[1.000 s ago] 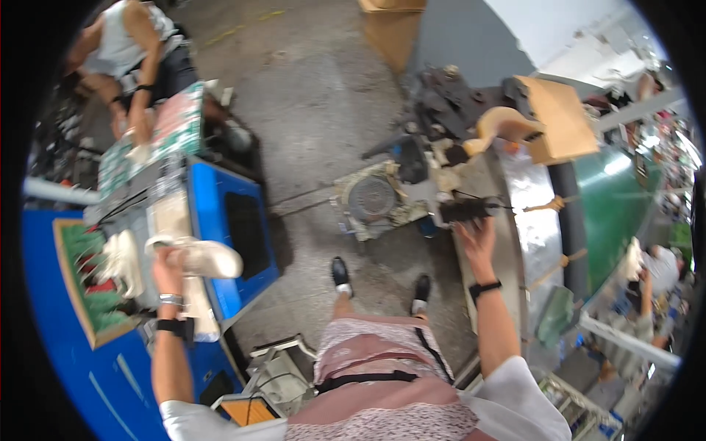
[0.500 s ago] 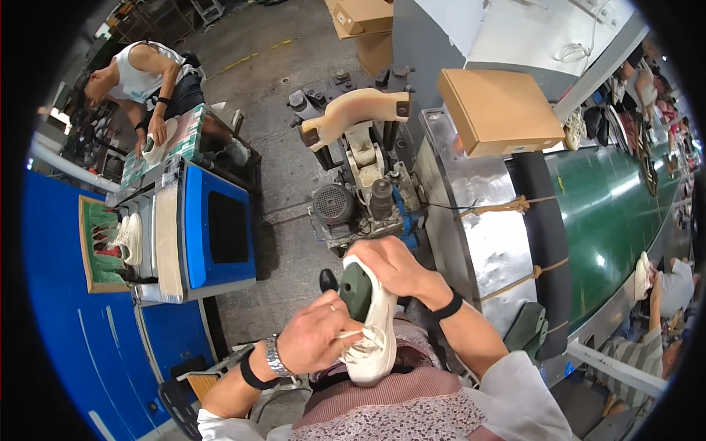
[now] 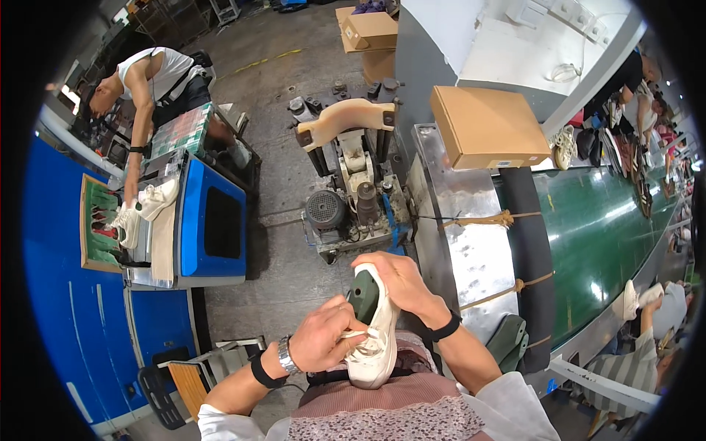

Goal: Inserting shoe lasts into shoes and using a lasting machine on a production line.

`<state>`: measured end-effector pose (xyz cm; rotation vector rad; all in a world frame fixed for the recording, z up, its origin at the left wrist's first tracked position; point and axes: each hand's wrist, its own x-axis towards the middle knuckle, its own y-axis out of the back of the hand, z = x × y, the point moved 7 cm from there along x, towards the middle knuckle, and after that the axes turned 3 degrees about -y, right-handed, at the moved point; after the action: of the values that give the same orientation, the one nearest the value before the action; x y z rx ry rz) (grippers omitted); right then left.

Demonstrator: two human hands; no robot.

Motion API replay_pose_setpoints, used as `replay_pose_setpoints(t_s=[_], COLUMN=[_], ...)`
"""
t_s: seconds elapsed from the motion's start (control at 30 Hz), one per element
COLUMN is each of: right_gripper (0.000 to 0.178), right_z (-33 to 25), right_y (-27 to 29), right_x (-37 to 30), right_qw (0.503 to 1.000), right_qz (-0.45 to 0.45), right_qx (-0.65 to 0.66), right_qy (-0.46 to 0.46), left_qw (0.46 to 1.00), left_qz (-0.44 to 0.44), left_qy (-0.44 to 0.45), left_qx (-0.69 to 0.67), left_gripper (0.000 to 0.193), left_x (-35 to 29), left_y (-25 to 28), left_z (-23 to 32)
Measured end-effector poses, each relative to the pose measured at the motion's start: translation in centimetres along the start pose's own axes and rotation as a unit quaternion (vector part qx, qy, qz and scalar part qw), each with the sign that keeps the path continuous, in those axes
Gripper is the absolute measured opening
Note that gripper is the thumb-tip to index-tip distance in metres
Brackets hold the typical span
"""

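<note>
Your right hand (image 3: 403, 285) grips the cream lace-up sneaker (image 3: 382, 323) at its heel, before your apron (image 3: 368, 413), apparently steadying it around the green shoe last (image 3: 362, 292) while your left hand's (image 3: 323, 336) fingers pinch the laces (image 3: 374, 342).

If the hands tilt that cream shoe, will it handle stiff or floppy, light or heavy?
The cream shoe should feel stiff, since a green last fills its opening. It is probably heavy for its size, as that last looks solid. Its laces, pinched by the left hand, look thin and likely flop.

2 hands (image 3: 321, 336) on 1 shoe (image 3: 371, 366)
</note>
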<state>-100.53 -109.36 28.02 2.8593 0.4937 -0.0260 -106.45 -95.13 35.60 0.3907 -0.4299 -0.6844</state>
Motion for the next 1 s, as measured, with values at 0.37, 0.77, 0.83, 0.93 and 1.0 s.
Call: replay_pose_setpoints(t_s=[0.37,0.77,0.83,0.93,1.0], right_gripper=[0.067,0.073,0.084,0.091,0.092], right_z=[5.9,1.0,0.0,-1.5,-3.1], right_y=[-5.4,6.5,7.3,6.3,6.1], right_x=[-4.0,3.7,5.6,6.9,8.2], right_qw=[0.758,0.96,0.942,0.938,0.915], right_qz=[0.053,0.258,0.276,0.236,0.243], right_qx=[0.61,0.09,-0.184,-0.254,-0.323], right_qy=[-0.224,-0.063,0.042,0.009,0.011], left_qw=[0.979,0.875,0.855,0.834,0.82], left_qz=[0.181,0.297,0.283,0.312,0.328], left_qy=[0.009,0.117,0.155,0.16,0.155], left_qx=[-0.092,-0.365,-0.406,-0.427,-0.442], left_gripper=[0.012,0.01,0.011,0.012,0.012], left_x=[0.4,8.2,9.3,9.0,9.5], left_y=[3.0,-3.1,-3.1,-3.4,-3.6], left_z=[-4.8,-22.0,-22.8,-23.7,-23.8])
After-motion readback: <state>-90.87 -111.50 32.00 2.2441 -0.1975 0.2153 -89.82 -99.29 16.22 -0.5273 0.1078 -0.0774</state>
